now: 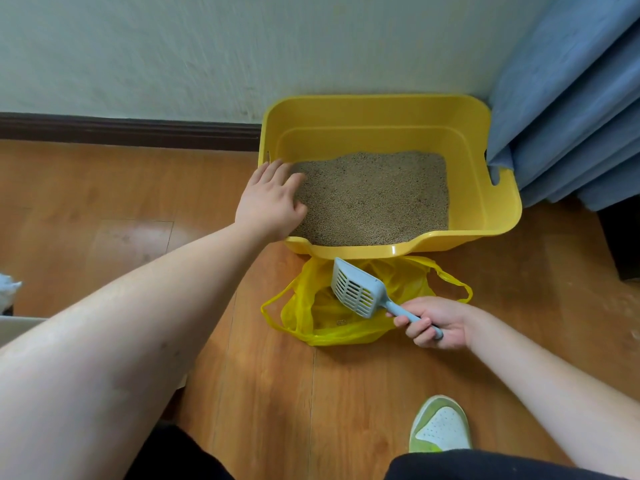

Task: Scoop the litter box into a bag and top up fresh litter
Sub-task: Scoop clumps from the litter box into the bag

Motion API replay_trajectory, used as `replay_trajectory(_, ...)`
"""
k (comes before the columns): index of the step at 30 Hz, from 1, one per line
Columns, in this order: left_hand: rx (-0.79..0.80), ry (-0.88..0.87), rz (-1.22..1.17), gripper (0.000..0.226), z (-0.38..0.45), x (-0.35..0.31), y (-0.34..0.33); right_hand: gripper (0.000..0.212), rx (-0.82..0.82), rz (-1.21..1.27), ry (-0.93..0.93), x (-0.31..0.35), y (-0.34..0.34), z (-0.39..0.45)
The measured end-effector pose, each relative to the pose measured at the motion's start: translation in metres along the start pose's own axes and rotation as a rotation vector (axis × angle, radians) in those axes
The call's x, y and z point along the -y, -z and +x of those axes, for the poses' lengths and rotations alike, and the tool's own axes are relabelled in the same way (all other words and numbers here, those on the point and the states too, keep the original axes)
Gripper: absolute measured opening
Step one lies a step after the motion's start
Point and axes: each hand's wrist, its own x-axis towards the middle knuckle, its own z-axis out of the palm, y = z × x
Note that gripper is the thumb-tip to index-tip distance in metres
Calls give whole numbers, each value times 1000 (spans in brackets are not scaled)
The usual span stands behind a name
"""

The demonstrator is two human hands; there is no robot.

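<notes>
1. Presently, our left hand [272, 202] lies flat, fingers spread, on the yellow plastic litter box [498, 206] rim, steadying it on the wooden floor.
2. Our right hand [438, 322] grips the pale blue slotted scoop [356, 291] over the open yellow plastic bag [325, 323].
3. We advise shallow passes through the tan litter [374, 199], sifting before tipping.

I am reaching my left hand [268, 202] forward, fingers [277, 168] relaxed and spread; my right hand [434, 322] is curling tight, palm up.

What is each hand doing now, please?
Left hand: open, fingers resting on the left rim of the yellow litter box.
Right hand: closed around the handle of the blue litter scoop.
</notes>
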Motion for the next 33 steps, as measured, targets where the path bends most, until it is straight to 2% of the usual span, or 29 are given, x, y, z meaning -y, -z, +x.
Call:
replay_trajectory(4,-4,3,-3,55,0,-1,1,5,7,-101,101,4,-9,-9)
replay_trajectory(8,-3,0,2,55,0,0,0,10,-123,-470,317,10,-24,-21)
replay_trajectory(10,-1,0,5,54,0,0,0,12,-173,-561,311,10,-28,-22)
replay_trajectory(12,7,1,8,55,0,0,1,11,-147,-493,196,9,-26,-23)
replay_trajectory(14,15,0,13,55,0,-1,1,8,-71,-226,37,10,-22,-24)
replay_trajectory(16,23,-3,14,55,0,-1,1,7,-3,-38,-40,11,-22,-28)
replay_trajectory(19,25,-7,15,55,0,0,2,8,50,-45,13,9,-27,-36)
replay_trajectory(23,-25,27,-39,55,-1,-2,1,11,109,-82,254,18,-45,-59)
replay_trajectory(25,-47,48,-68,55,-2,-3,0,9,32,-91,387,24,-55,-69)
replay_trajectory(28,-62,69,-85,57,-2,-4,0,16,-159,-258,537,34,-65,-74)
replay_trajectory(31,-90,105,-128,61,-3,-3,1,18,-261,-400,565,48,-72,-71)
replay_trajectory(33,-131,143,-148,62,-5,-4,2,22,-379,-595,559,59,-78,-69)
